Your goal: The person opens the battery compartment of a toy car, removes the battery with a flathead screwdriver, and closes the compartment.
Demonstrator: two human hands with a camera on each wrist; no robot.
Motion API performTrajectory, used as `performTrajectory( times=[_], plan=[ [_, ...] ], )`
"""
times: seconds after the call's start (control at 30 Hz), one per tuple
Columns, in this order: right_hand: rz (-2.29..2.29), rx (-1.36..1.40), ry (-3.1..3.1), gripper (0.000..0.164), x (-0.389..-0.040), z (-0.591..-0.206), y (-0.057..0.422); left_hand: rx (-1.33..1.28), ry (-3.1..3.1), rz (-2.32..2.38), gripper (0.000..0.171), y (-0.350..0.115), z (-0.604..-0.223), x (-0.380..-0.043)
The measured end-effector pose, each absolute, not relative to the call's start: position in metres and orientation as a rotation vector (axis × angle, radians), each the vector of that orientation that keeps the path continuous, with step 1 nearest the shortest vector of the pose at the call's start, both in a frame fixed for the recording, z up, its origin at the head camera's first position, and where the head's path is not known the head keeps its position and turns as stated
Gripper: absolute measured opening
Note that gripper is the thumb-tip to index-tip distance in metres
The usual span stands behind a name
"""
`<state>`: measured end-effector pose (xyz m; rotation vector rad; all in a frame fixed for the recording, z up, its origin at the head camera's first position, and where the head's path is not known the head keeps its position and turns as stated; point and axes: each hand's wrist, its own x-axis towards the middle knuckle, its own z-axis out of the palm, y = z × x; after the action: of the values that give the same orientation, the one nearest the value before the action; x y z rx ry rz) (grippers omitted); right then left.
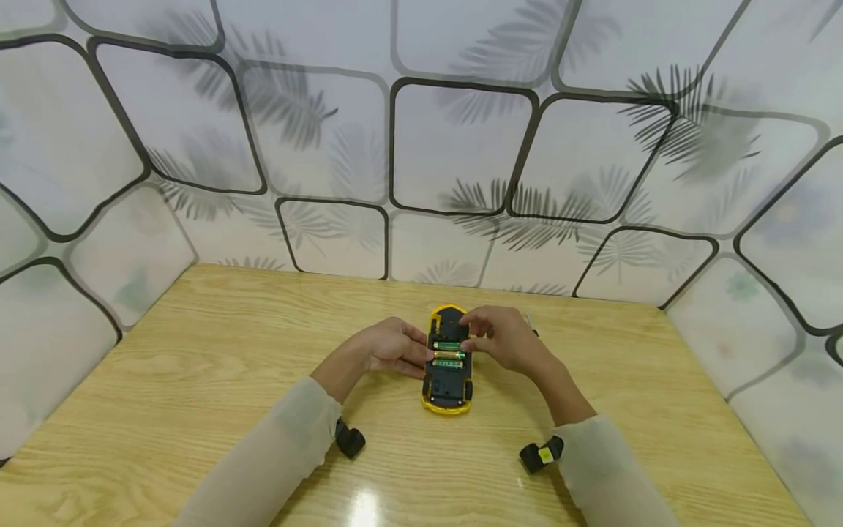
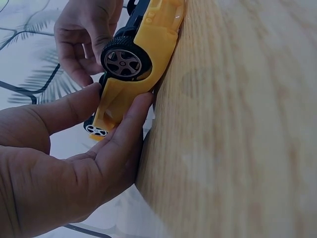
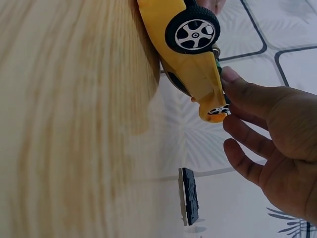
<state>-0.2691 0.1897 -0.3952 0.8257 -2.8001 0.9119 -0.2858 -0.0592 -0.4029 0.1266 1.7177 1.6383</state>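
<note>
A yellow toy car [image 1: 449, 386] lies upside down, its black underside up, with three green-and-gold batteries [image 1: 448, 364] side by side in the uncovered compartment. My left hand [image 1: 391, 348] grips the car's left side; in the left wrist view its thumb is at the underside edge and its fingers lie along the yellow body. On the other side, my right hand [image 1: 503, 340] has its thumb [image 3: 237, 85] at the compartment edge, touching the end of a battery. Its other fingers are loosely bent beside the car, around nothing I can see.
A flat black plastic piece [image 3: 190, 196] lies on the wooden table [image 1: 230, 388] beyond the right hand. Behind that hand, a thin pale and dark object [image 1: 532, 326] is partly hidden. Patterned walls [image 1: 461, 146] border the table at the back and sides.
</note>
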Motion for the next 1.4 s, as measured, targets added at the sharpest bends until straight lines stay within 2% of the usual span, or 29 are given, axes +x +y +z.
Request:
performTrajectory(
  times=[0.17, 0.73, 1.17, 1.4],
  plan=[
    [0.898, 0.818, -2.799, 0.032, -0.269, -0.394, 0.19, 0.141, 1.722, 1.629, 0.038, -0.059, -0.403, -0.286],
    [0.929, 0.917, -2.799, 0.026, -0.268, -0.39, 0.187, 0.172, 1.721, 1.616, 0.035, -0.061, -0.402, -0.287],
    [0.888, 1.01, -2.933, 0.023, -0.263, -0.384, 0.188, 0.152, 1.721, 1.62, 0.041, -0.06, -0.403, -0.287],
    [0.906, 1.069, -2.91, 0.027, -0.262, -0.386, 0.182, 0.178, 1.717, 1.615, 0.035, -0.061, -0.403, -0.286]
  ],
)
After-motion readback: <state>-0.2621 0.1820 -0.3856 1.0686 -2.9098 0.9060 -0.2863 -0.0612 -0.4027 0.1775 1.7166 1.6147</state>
